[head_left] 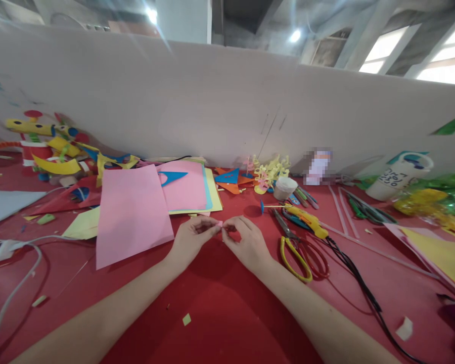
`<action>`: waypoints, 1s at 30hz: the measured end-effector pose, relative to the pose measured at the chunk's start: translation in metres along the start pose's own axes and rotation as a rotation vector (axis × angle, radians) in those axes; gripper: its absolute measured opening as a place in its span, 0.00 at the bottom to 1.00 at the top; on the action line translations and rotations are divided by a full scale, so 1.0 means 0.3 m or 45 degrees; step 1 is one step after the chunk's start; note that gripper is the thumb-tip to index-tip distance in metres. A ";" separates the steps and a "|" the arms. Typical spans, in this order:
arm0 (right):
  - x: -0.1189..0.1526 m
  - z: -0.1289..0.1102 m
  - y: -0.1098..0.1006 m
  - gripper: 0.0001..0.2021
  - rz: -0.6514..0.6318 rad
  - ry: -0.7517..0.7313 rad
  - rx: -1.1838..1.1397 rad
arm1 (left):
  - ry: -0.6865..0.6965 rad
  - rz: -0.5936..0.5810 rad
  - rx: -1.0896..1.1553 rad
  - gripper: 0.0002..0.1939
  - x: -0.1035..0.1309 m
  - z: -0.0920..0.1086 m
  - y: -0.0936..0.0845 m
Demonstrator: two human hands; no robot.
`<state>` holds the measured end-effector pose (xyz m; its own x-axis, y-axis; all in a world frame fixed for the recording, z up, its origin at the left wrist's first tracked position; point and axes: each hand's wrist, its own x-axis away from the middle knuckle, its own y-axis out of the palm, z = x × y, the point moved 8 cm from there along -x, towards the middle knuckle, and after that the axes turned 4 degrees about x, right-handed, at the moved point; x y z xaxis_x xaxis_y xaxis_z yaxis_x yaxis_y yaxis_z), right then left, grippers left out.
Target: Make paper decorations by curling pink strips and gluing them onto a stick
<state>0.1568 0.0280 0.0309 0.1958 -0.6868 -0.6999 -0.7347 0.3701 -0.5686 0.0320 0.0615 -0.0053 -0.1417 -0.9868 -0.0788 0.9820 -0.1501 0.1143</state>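
Between my two hands, at the middle of the head view, is a small pink piece of paper [220, 223]. My left hand [194, 235] pinches it from the left with thumb and forefinger. From the right, the fingertips of my right hand [247, 240] close on the same piece, which they partly hide. Beside my left hand lies a pink paper sheet [132, 217]. Right of my right hand rest scissors [296, 258] with one yellow and one red handle, and a yellow glue gun [307, 220] with a black cord.
Behind my hands are a stack of coloured paper [189, 187], curly yellow paper strips [273, 172] and a white paper cup [285, 188]. Paper toys [38, 146] stand at the far left, above a white cable [36, 255]. At right is a white canister [392, 177].
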 end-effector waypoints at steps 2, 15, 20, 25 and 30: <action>0.000 0.002 -0.001 0.04 0.005 0.004 -0.019 | 0.008 0.006 -0.004 0.07 0.000 0.002 -0.001; -0.007 0.017 -0.010 0.05 0.026 0.096 -0.089 | 0.079 -0.065 -0.034 0.08 0.001 0.016 0.007; -0.012 0.051 -0.010 0.05 0.013 0.214 -0.195 | -0.018 -0.097 0.007 0.06 -0.004 -0.010 0.010; -0.001 0.091 0.023 0.06 -0.086 0.359 -0.394 | -0.153 -0.129 0.165 0.08 -0.006 -0.043 0.013; 0.013 0.107 0.053 0.05 -0.171 0.462 -0.530 | -0.193 -0.153 0.180 0.08 -0.007 -0.048 0.019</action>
<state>0.1667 0.0512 0.0054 0.1235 -0.9088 -0.3984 -0.9274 0.0372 -0.3723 0.0396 0.0635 -0.0187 -0.2841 -0.9576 0.0477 0.9312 -0.2637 0.2518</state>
